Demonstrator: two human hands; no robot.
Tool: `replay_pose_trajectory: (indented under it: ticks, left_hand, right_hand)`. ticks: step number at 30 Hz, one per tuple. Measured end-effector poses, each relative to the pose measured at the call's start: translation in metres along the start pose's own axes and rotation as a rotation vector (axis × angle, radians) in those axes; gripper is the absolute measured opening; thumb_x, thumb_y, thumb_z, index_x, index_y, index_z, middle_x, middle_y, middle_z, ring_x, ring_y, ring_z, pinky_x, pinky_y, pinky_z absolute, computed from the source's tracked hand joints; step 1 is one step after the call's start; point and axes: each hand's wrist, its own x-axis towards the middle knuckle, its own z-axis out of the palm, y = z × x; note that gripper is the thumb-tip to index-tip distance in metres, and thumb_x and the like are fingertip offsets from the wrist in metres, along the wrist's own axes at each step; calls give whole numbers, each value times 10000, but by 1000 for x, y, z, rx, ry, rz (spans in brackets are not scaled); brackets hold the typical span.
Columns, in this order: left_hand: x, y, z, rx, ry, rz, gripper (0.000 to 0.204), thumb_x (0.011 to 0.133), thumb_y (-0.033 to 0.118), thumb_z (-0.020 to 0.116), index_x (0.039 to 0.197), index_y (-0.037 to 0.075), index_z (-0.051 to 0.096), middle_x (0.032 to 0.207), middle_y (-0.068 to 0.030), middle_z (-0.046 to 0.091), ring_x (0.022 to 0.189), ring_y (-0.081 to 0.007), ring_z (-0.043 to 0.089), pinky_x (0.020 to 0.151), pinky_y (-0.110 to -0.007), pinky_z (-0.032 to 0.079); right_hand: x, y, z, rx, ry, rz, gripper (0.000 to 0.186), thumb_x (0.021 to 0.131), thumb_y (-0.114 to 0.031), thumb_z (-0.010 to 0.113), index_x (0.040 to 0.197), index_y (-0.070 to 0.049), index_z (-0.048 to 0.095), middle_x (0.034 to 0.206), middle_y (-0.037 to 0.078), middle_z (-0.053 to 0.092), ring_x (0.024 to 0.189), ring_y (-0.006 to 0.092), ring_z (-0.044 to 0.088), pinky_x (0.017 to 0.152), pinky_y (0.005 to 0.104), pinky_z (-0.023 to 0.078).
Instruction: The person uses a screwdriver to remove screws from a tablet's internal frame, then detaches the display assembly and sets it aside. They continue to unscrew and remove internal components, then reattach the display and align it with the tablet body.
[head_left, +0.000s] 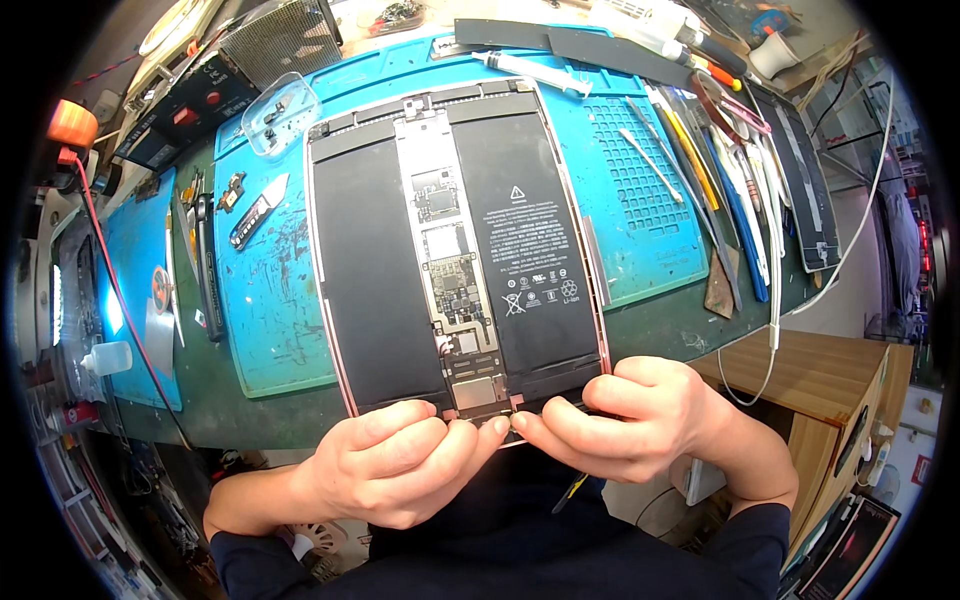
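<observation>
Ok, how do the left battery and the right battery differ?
The left battery looks plain black, while the right battery carries white print and symbols. The left battery's near end is by the left hand; the right battery's is by the right hand. Both are long, flat and black, flanking the circuit board in the tablet.

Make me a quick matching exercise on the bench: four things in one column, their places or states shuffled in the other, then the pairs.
Things
1. syringe
2. clear tray
3. left hand
4. wooden cabinet

Places or states
A. at the near edge of the opened tablet, beside the right hand
B. brown, at the right of the picture, by the right forearm
C. by the tablet's far right corner
D. by the tablet's far left corner, holding small dark parts

Pairs: 1-C, 2-D, 3-A, 4-B
</observation>
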Motion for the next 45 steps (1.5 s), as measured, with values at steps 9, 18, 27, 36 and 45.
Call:
replay_pose_trajectory:
  ticks: [9, 18, 27, 36, 45]
  left_hand:
    - [2, -1, 0, 11, 4, 7, 344, 775, 106, 755, 1112, 104, 822, 1064, 30, 627, 947, -119, 566, 897, -279, 523]
    - [3, -1, -3, -12, -12, 12, 343, 779, 91, 767, 1119, 79, 814, 1089, 12, 625, 941, -131, 569, 883, -283, 530]
    - [-2, -3, 2, 0, 82, 22, 322, 767, 76, 755, 1082, 68, 820, 1066, 8, 643, 937, -133, 560, 872, -283, 535]
    - [-4, -2, 2, 0, 106, 9, 307, 768, 84, 754, 1067, 75, 822, 1059, 13, 646, 953, -133, 558, 868, -288, 539]
    - [-6, 1, -5, 25, 98, -35, 279, 773, 123, 782, 1046, 89, 825, 1052, 25, 643, 923, -134, 564, 870, -291, 528]
  right_hand:
    - [-5, -1, 1, 30, 42, 48, 344, 708, -124, 739, 1046, -95, 799, 962, -31, 660, 648, 68, 511, 504, 214, 363]
    - [-4, 0, 2, 2, 32, 28, 343, 695, -123, 740, 1033, -88, 792, 995, -27, 653, 682, 68, 537, 512, 216, 391]
    - [1, 1, -2, -14, -15, -3, 358, 728, -141, 751, 1079, -80, 787, 1015, -31, 632, 731, 69, 575, 544, 206, 429]
    - [4, 0, -6, -13, -71, -5, 370, 747, -151, 745, 1112, -95, 779, 1034, -27, 626, 742, 73, 570, 552, 207, 441]
    - [11, 2, -10, -15, -137, -16, 349, 770, -175, 732, 1111, -108, 760, 1015, -28, 613, 752, 73, 568, 552, 205, 434]
